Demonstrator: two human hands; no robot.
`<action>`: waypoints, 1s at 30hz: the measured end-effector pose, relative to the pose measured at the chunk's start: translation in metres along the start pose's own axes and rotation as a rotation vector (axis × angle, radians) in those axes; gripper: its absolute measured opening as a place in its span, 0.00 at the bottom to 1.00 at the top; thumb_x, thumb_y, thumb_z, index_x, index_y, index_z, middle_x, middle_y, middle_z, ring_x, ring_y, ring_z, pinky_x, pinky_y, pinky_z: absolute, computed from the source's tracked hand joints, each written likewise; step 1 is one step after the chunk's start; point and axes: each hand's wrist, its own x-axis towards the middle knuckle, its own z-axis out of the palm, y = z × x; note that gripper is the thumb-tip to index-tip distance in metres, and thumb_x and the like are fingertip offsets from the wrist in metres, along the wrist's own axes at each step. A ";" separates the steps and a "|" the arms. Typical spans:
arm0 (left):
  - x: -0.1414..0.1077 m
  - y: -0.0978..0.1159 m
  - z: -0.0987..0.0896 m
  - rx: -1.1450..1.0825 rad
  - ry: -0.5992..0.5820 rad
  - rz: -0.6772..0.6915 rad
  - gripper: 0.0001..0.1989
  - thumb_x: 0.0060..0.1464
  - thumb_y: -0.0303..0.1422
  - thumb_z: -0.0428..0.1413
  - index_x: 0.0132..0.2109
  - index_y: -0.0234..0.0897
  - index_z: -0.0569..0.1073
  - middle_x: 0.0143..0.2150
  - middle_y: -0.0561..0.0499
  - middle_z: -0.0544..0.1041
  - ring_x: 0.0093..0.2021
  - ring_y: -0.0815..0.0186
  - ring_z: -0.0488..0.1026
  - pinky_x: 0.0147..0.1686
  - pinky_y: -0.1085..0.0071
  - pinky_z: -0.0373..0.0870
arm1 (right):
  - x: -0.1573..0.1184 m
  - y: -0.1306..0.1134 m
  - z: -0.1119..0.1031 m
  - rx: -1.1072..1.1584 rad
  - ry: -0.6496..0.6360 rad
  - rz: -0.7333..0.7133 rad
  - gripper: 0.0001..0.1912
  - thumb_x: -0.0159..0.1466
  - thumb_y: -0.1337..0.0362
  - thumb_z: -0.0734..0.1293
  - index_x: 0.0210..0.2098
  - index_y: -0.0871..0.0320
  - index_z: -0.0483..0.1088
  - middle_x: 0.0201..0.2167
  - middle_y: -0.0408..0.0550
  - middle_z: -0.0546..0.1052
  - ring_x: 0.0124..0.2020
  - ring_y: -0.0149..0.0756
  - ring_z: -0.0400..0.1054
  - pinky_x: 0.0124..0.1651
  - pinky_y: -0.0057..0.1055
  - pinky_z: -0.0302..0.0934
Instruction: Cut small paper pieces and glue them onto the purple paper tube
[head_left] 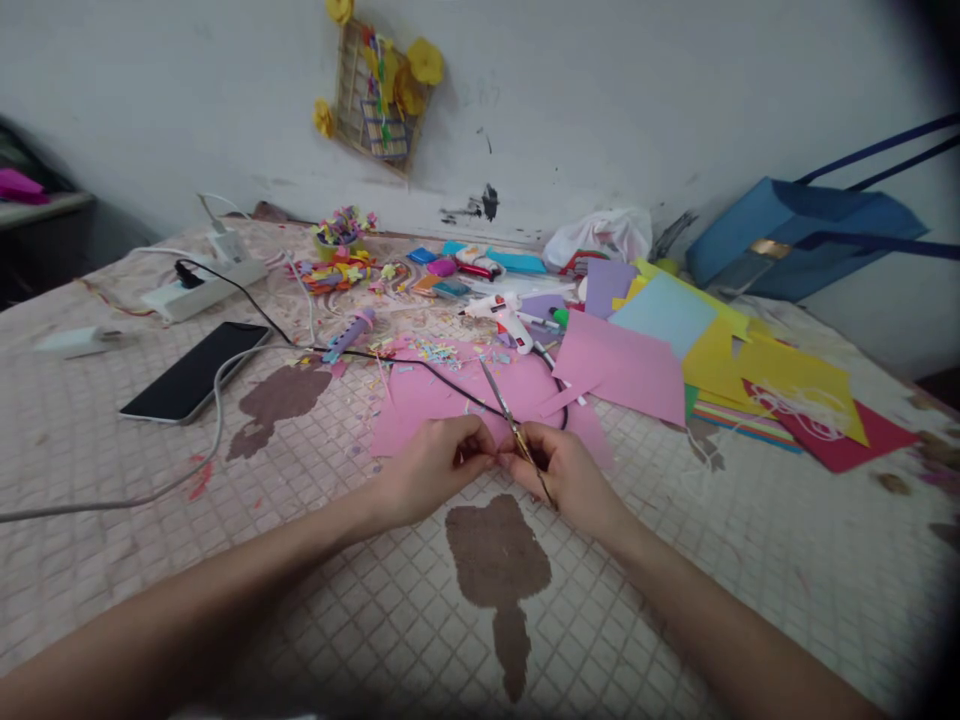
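My right hand point(564, 470) has a pair of scissors point(519, 432) in its grip, blades pointing up and away to the left, handles toward me. My left hand point(439, 465) is closed in a pinch, its fingertips meeting those of the right hand. Whatever lies between the fingertips is too small and hidden to make out. Just beyond both hands, a pink paper sheet point(427, 400) lies on the table with small paper snippets point(435, 352) scattered at its far side. A black cord crosses this sheet.
A white glue gun point(504, 318) lies past the sheet. Coloured paper sheets point(622, 370) pile up at right, near a blue bag point(810, 235). At left are a dark-screened phone point(196, 372), a power strip point(202, 288) and a grey cable point(219, 420). A purple paper roll point(351, 335) stands nearby.
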 end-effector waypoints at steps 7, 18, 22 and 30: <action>0.003 -0.003 0.000 -0.265 0.037 -0.035 0.04 0.52 0.29 0.51 0.35 0.33 0.68 0.31 0.52 0.72 0.31 0.71 0.68 0.31 0.74 0.65 | -0.001 -0.003 -0.001 0.054 0.033 0.029 0.01 0.54 0.67 0.63 0.27 0.58 0.65 0.18 0.36 0.59 0.18 0.25 0.50 0.20 0.23 0.46; 0.003 0.000 0.001 -0.458 -0.068 -0.164 0.07 0.52 0.31 0.53 0.31 0.31 0.67 0.23 0.55 0.69 0.23 0.75 0.65 0.22 0.77 0.61 | -0.002 -0.007 0.001 0.177 0.065 0.146 0.07 0.57 0.61 0.63 0.29 0.58 0.64 0.14 0.34 0.59 0.14 0.23 0.52 0.15 0.20 0.45; 0.003 0.000 -0.001 -0.468 -0.070 -0.152 0.06 0.52 0.31 0.53 0.31 0.31 0.67 0.24 0.54 0.69 0.23 0.75 0.65 0.22 0.77 0.60 | -0.002 -0.008 0.001 0.197 0.026 0.176 0.07 0.55 0.61 0.65 0.28 0.58 0.65 0.14 0.33 0.59 0.13 0.23 0.52 0.14 0.20 0.44; 0.004 -0.004 0.004 -0.566 -0.082 -0.192 0.11 0.50 0.37 0.56 0.32 0.31 0.67 0.25 0.54 0.69 0.24 0.74 0.65 0.24 0.76 0.63 | -0.002 -0.008 0.004 0.222 0.075 0.146 0.09 0.55 0.60 0.66 0.26 0.59 0.64 0.16 0.34 0.60 0.14 0.22 0.52 0.16 0.21 0.46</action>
